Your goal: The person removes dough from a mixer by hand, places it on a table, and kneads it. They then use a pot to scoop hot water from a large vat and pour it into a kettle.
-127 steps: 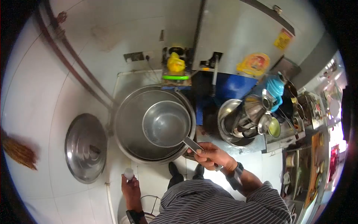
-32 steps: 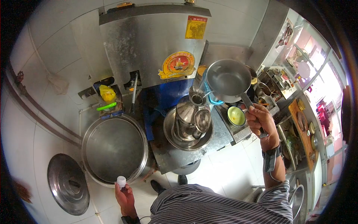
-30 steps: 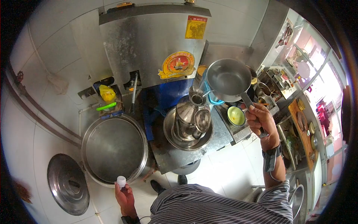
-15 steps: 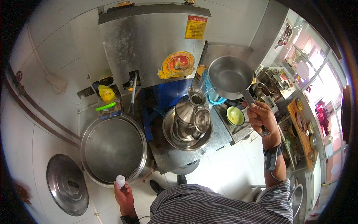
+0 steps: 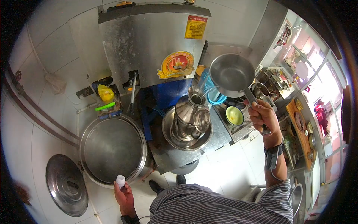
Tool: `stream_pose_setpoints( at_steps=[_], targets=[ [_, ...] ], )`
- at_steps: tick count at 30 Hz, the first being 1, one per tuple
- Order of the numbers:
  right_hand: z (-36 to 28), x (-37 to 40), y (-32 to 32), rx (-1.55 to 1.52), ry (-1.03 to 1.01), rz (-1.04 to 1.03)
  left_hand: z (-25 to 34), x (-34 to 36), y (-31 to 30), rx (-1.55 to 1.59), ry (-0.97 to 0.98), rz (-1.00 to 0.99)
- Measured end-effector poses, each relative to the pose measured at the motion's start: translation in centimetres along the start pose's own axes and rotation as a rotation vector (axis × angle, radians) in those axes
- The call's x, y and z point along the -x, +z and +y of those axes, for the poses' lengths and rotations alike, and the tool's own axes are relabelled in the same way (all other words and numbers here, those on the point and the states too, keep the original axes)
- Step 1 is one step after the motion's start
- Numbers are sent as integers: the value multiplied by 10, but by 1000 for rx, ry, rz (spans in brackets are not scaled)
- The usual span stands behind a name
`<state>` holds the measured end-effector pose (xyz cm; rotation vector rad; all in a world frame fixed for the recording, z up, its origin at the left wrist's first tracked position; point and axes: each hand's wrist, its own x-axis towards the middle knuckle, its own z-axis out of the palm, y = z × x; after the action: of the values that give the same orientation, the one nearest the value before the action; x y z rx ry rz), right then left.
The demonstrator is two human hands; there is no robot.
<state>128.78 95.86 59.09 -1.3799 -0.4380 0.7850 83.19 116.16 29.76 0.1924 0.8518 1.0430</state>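
My right hand (image 5: 264, 116) is closed round the handle of a grey saucepan (image 5: 232, 74), raised and tilted to the left. A clear stream of liquid (image 5: 207, 90) runs from the pan's lip to the open mouth of a shiny metal jug (image 5: 183, 111). The jug stands in a steel basin (image 5: 166, 135), its lid flipped back toward me. Low at the left, my left hand (image 5: 125, 197) pinches a small white stopper (image 5: 120, 180) near the rim of a large round pot (image 5: 144, 158).
A metal counter (image 5: 175, 158) carries the basin. A round metal lid (image 5: 67, 186) leans at the left wall. A blue bucket (image 5: 216, 99) and a yellow-green bowl (image 5: 234, 115) are on the right. A wooden shelf (image 5: 301, 130) with dishes runs along the far right.
The saucepan has risen and shifted slightly right, along with my right hand. Liquid still runs into the jug. My left hand has stayed almost where it was.
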Motion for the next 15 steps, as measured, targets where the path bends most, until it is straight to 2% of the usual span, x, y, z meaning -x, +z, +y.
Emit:
stream_pose_setpoints(
  at_steps=[15],
  targets=[
    [-7, 2, 8, 87, -26, 56, 0, -2, -1, -11, 7, 6]
  ],
)
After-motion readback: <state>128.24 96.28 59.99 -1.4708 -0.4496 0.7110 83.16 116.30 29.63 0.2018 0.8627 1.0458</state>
